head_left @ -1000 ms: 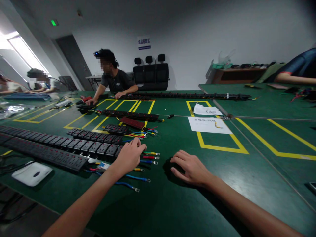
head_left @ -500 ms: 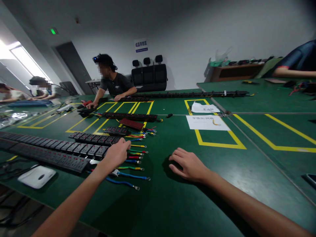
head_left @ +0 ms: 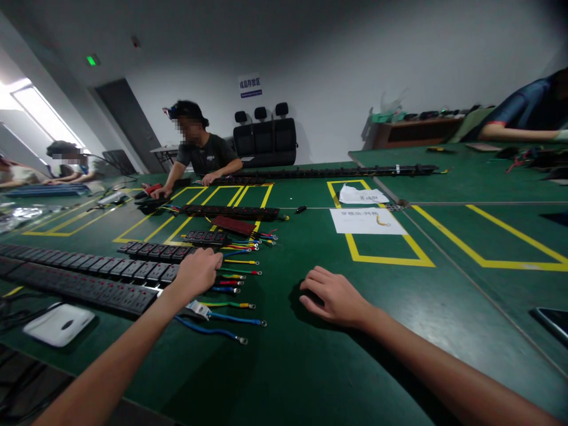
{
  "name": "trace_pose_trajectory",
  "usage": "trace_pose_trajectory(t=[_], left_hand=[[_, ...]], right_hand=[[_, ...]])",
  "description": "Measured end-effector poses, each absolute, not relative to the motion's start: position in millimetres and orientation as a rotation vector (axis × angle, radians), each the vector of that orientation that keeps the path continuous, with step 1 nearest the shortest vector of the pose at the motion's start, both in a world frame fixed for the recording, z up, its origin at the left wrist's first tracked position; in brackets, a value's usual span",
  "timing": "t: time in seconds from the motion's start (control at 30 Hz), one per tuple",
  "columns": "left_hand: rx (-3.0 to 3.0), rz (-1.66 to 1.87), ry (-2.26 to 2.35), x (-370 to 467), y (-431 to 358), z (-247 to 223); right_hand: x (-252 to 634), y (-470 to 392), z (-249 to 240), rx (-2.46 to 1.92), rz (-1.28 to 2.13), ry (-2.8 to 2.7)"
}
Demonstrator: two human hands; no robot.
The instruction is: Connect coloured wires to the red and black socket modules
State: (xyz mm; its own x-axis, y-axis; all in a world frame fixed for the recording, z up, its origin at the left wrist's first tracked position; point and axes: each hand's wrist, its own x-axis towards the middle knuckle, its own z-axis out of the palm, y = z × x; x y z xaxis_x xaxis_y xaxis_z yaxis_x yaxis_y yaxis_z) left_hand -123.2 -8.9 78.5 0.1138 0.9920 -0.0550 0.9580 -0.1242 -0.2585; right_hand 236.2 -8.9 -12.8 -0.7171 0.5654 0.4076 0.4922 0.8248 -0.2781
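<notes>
My left hand (head_left: 198, 273) is closed over the right end of a long black socket strip (head_left: 119, 264), where coloured wires come out. Its fingertips are hidden, so what they grip cannot be made out. Beside it, another socket strip (head_left: 102, 290) lies nearer me, and a shorter one (head_left: 153, 251) lies behind. Blue wires (head_left: 231, 318) and a green-yellow wire (head_left: 235, 305) with metal ring terminals stick out to the right. A white tag (head_left: 200, 309) sits below my left wrist. My right hand (head_left: 332, 296) rests on the green table, fingers loosely bent and apart, holding nothing.
A white box-like device (head_left: 60, 324) lies at front left. Two paper sheets (head_left: 368, 222) lie within yellow tape. Further back are a dark red strip (head_left: 233, 225) and more black strips (head_left: 231, 212). A co-worker (head_left: 202, 151) is across the table; a phone-like object (head_left: 552, 322) is at right.
My left hand has moved slightly left, and some wire ends beside it have shifted left too. My right hand stays resting on the table. The view has turned a little.
</notes>
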Motion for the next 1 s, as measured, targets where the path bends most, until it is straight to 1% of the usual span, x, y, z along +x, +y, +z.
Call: trace_pose_trajectory(t=[0.13, 0.27, 0.4, 0.53, 0.73, 1.0], left_hand=[[-2.215, 0.356, -1.909, -115, -8, 84], [-2.239, 0.297, -1.776, -94, 8, 85], [-2.324, 0.218, -1.557, -66, 38, 74], [-2.370, 0.162, -1.481, -43, 72, 63], [-2.507, 0.288, -1.462, -29, 105, 53], [-2.443, 0.385, -1.340, -14, 114, 48]], right_hand=[[235, -8, -12, -0.789, 0.210, -2.534], [235, -8, -12, -0.804, 0.196, -2.532], [235, -9, -12, -0.810, 0.187, -2.529], [235, -8, -12, -0.811, 0.176, -2.524], [234, -6, -12, -0.818, 0.173, -2.525], [234, -5, -12, -0.804, 0.180, -2.524]])
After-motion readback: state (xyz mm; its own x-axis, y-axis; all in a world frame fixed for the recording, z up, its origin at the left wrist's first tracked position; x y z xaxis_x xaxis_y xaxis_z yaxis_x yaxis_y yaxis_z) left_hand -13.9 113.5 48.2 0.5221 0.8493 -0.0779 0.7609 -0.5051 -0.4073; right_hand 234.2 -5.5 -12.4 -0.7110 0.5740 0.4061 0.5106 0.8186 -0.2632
